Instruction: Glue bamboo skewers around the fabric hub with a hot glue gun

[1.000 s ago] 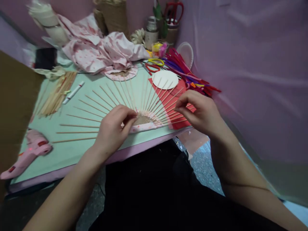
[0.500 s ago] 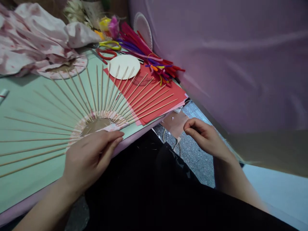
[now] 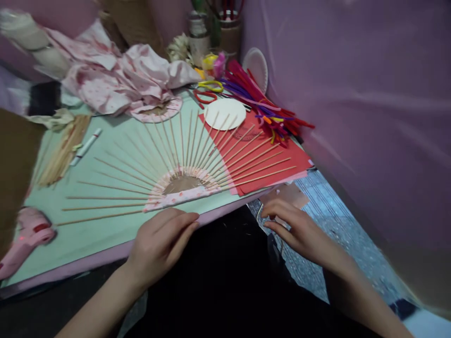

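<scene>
A half-circle fan of several wooden skewers [image 3: 243,157] spreads out from a pink-patterned cardboard base [image 3: 178,195] on the pale green table top [image 3: 105,230]. My left hand [image 3: 160,244] lies flat at the table's near edge just below that base, fingers stretched out and together, holding nothing. My right hand [image 3: 299,230] hovers below and to the right of the table edge, over the floor. Its fingers point left, loosely extended, with nothing clearly in them. The right skewers lie over red paper [image 3: 282,169].
A white disc [image 3: 224,114], pipe cleaners [image 3: 271,112], scissors [image 3: 205,96], a paper plate [image 3: 256,68] and pink fabric [image 3: 116,80] fill the back. Spare skewers [image 3: 59,155], a marker [image 3: 85,146] and a pink glue gun [image 3: 21,239] lie left. Purple cloth [image 3: 369,117] hangs right.
My right hand left the right skewers, dropped below the table edge and opened its fingers. My left hand slid off the fan base to the table's near edge. The view swung.
</scene>
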Tool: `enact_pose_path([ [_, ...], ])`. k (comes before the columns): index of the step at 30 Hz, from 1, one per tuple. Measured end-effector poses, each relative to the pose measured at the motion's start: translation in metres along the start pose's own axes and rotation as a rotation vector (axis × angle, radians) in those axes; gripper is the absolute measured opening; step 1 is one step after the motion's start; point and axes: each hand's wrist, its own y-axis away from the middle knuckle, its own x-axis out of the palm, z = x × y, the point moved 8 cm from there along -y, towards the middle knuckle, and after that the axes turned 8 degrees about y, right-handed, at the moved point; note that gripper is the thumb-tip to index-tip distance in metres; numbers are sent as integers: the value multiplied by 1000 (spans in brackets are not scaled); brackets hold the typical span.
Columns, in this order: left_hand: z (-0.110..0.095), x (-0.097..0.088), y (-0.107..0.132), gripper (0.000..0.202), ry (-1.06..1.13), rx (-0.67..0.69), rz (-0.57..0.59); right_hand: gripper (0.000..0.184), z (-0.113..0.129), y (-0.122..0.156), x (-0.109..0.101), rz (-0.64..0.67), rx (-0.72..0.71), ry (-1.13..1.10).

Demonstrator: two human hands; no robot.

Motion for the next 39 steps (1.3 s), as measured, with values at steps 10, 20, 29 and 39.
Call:
enact_pose_path([
  [10,56,-30,29,34,-337,-326,-121,50,70,-92,23,-61,-290,369],
  [20,77,-23,-9,71,-15,-313,54,96,95,-151,59,80,-423,354],
  [29,79,-20,-22,51,0,-308,177,83,97,-161,66,147,-439,387],
  [39,81,-16,-27,37,-15,-349,230,71,102,-167,68,165,-422,429],
])
